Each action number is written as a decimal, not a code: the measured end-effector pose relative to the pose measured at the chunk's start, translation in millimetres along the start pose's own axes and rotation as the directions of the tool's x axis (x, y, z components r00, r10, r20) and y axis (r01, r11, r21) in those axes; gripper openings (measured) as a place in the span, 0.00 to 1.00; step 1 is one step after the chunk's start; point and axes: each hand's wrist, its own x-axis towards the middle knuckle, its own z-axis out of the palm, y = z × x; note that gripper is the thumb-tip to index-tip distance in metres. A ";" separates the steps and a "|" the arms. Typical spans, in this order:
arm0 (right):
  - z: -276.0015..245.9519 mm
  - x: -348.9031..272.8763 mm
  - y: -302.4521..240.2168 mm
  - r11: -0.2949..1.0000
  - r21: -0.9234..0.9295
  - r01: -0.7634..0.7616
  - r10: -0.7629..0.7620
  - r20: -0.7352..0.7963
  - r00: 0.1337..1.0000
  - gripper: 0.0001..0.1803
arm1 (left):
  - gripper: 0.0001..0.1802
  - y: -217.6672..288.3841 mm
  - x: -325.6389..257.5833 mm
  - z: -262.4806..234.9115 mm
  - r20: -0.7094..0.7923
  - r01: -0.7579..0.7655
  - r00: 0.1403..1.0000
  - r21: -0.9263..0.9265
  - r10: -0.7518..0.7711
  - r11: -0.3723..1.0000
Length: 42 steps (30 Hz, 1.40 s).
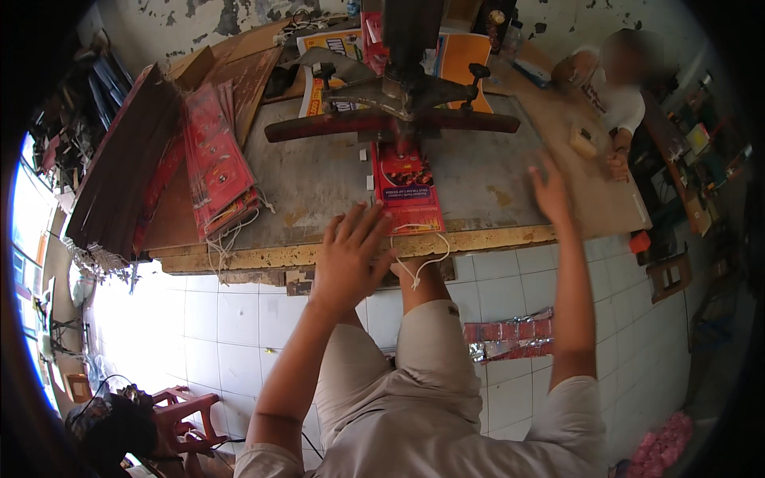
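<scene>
A red printed card (413, 199) with a food picture lies under the head of a dark metal press (402, 119). A loop of white cord (430, 259) hangs from its near end over the table edge. Beside that end is my left hand (349, 251), fingers stretched and spread, holding nothing that I can see; whether its fingertips touch the card I cannot tell. My right hand (551, 191) is over the right part of the worktable (303, 187), slightly blurred, with its fingers apart and nothing in them. The card's far end is hidden by the press.
To the left lie a pile of red printed cards (217, 163) with white cords and a tall dark brown stack (127, 159). A person (629, 103) sits at the right end of the table. Red and silver strips (514, 334) lie on the tiled floor below.
</scene>
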 end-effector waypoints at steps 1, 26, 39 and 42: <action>-9.2 22.7 19.6 0.988 -0.151 0.021 -0.025 -0.023 0.999 0.30 | 0.37 3.8 -2.1 0.6 0.000 -0.006 1.000 -0.021 0.006 1.000; -60.9 94.3 182.9 0.911 -0.377 0.165 -0.160 0.046 0.986 0.34 | 0.39 67.8 6.0 32.5 0.081 0.052 0.996 -0.054 -0.047 0.997; -77.3 -31.0 -30.7 0.959 0.176 0.222 -0.245 0.119 0.962 0.23 | 0.40 66.6 3.7 35.2 0.108 0.064 0.992 -0.051 -0.058 0.997; -84.3 -80.4 -112.5 0.896 0.375 0.237 -0.331 0.210 0.920 0.26 | 0.40 67.4 4.8 35.0 0.089 0.066 0.994 -0.081 -0.058 0.995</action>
